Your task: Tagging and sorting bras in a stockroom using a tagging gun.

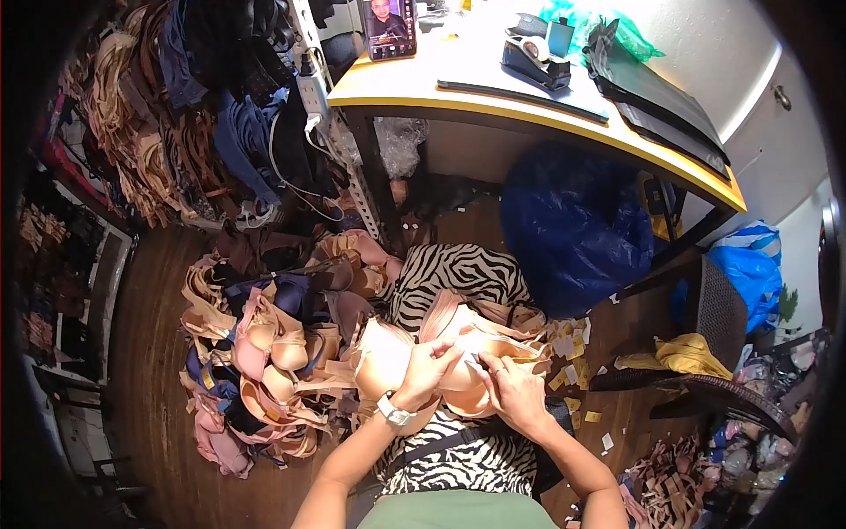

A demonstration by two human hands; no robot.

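Observation:
A nested stack of beige padded bras (390, 350) rests on the zebra-print fabric (462, 271) over my lap. My left hand (428, 373), with a white watch (394, 408) on its wrist, is over the middle of the stack. Its thumb and index finger come together, but whether anything is between them is too small to tell. My right hand (519, 390) lies on the right-hand cups and wears a ring. A small white tag (474, 363) is pinched at its fingertips, close to the left fingers.
Left of my lap, a heap of bras (264, 364) covers the floor. Yellow and white tags (572, 350) are scattered on the right. Ahead stands a table (529, 122) with a phone (390, 30) and tape dispenser (537, 59). A blue plastic bag (575, 225) and dark chair (720, 297) stand nearby.

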